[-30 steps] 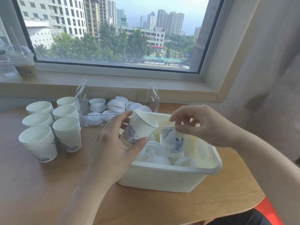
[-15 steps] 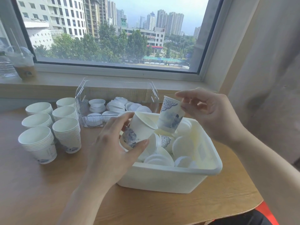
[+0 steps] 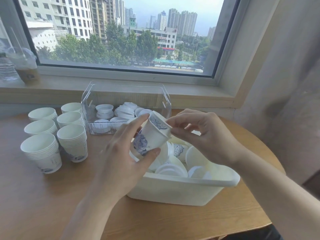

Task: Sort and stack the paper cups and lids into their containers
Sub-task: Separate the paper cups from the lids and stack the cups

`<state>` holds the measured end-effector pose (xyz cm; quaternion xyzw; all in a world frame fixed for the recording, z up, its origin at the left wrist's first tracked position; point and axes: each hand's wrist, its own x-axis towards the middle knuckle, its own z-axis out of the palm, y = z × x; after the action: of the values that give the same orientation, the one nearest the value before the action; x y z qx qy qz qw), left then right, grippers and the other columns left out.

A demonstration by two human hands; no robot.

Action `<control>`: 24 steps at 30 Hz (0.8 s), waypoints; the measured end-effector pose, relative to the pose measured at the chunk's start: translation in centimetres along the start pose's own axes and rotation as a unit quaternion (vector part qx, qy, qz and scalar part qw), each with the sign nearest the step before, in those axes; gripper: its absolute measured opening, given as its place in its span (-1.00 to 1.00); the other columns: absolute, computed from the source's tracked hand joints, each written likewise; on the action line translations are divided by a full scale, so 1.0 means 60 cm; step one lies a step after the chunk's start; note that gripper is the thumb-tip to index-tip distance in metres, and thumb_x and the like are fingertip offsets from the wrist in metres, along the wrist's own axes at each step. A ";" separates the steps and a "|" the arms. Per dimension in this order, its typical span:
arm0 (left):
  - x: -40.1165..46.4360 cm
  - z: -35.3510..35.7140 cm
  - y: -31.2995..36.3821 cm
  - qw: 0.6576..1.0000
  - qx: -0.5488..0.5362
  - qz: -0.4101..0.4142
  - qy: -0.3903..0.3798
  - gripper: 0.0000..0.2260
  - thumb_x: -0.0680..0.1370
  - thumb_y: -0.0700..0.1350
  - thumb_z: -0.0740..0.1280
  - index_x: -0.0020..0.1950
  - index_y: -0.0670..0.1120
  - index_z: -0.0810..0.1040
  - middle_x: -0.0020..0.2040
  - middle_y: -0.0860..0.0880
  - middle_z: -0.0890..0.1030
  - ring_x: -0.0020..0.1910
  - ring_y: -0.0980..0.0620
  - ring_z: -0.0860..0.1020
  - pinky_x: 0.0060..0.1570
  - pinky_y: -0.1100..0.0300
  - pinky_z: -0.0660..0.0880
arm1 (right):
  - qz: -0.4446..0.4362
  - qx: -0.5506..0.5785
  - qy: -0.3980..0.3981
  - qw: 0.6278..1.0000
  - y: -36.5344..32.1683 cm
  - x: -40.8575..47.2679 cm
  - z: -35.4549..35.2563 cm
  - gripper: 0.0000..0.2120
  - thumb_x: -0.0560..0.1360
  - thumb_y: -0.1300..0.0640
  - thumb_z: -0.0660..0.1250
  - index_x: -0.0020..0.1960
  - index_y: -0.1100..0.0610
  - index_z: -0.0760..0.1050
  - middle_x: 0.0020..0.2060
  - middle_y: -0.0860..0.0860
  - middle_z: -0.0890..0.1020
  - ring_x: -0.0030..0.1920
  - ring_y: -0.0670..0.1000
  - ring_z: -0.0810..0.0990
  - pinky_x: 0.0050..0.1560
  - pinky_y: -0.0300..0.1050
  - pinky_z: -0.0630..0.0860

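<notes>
Paper cup stacks [image 3: 57,134] beside clear bin [image 3: 126,94]

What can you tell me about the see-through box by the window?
The clear box looks like plastic, with tall ribbed walls, rounded corners, a handle slot in each side and no lid on it. It stands upright on the wooden table, under the sill. White lids lie in it in low, uneven stacks. Cup stacks stand at its left, the white tub in front.

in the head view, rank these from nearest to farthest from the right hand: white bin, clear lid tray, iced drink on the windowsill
From the right hand:
1. white bin, directly below the hand.
2. clear lid tray, behind the bin, to the hand's left.
3. iced drink, far left on the windowsill.
</notes>
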<state>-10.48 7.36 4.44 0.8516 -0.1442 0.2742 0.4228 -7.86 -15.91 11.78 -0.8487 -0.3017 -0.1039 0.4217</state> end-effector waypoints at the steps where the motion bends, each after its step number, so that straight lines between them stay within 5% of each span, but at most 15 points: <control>1: -0.001 0.000 -0.001 1.000 -0.002 0.003 0.000 -0.26 0.42 0.21 0.49 0.56 0.42 0.28 0.22 0.30 0.54 0.23 0.22 0.54 0.12 -0.06 0.59 | 0.000 0.001 -0.016 1.000 0.000 0.000 0.003 -0.83 0.60 0.21 0.45 0.16 0.06 0.73 -0.01 -0.03 0.70 -0.05 0.06 0.64 0.08 0.11 0.57; 6: -0.001 -0.002 -0.002 1.000 0.015 0.023 -0.009 -0.29 0.47 0.24 0.43 0.56 0.51 0.21 0.27 0.35 0.48 0.22 0.30 0.50 0.12 -0.06 0.59 | 0.000 0.003 -0.049 0.999 0.004 0.002 0.006 -0.83 0.61 0.18 0.45 0.17 0.04 0.72 0.02 -0.02 0.71 0.01 0.10 0.66 0.11 0.11 0.58; 10: -0.001 -0.003 -0.004 1.000 0.015 0.017 -0.007 -0.35 0.48 0.23 0.43 0.52 0.45 0.27 0.29 0.31 0.50 0.22 0.27 0.51 0.12 -0.09 0.60 | 0.013 -0.027 -0.030 0.999 0.019 0.007 -0.004 -0.83 0.60 0.12 0.47 0.16 -0.04 0.70 -0.02 -0.16 0.73 -0.03 -0.01 0.67 0.08 -0.07 0.60; 14: -0.001 0.000 -0.005 1.000 0.008 0.011 0.004 -0.38 0.48 0.24 0.42 0.50 0.44 0.27 0.27 0.29 0.51 0.20 0.28 0.51 0.11 -0.10 0.59 | 0.042 -0.136 -0.030 0.989 0.050 0.019 -0.010 -0.81 0.59 0.16 0.47 0.15 -0.06 0.70 -0.03 -0.23 0.71 -0.08 -0.14 0.63 -0.04 -0.21 0.53; 17: 0.000 0.003 -0.007 1.000 0.004 0.007 0.010 -0.36 0.48 0.25 0.42 0.51 0.47 0.25 0.26 0.32 0.49 0.22 0.34 0.48 0.10 -0.09 0.59 | 0.058 -0.259 -0.119 0.957 0.061 0.031 -0.001 -0.77 0.61 0.12 0.44 0.23 -0.10 0.67 -0.01 -0.27 0.64 -0.12 -0.24 0.56 -0.02 -0.27 0.41; 24: 0.002 0.006 -0.009 1.000 -0.005 0.008 0.007 -0.36 0.48 0.24 0.42 0.50 0.51 0.24 0.27 0.32 0.50 0.21 0.29 0.51 0.09 -0.09 0.61 | 0.058 -0.423 -0.217 0.878 0.081 0.051 0.033 -0.55 0.60 -0.15 0.41 0.46 -0.15 0.48 0.26 -0.18 0.61 0.31 -0.04 0.51 0.19 -0.13 0.38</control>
<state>-10.00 7.40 4.00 0.8463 -0.1490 0.2831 0.4260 -2.69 -15.30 8.67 -0.9636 -0.2629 -0.0105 -0.0479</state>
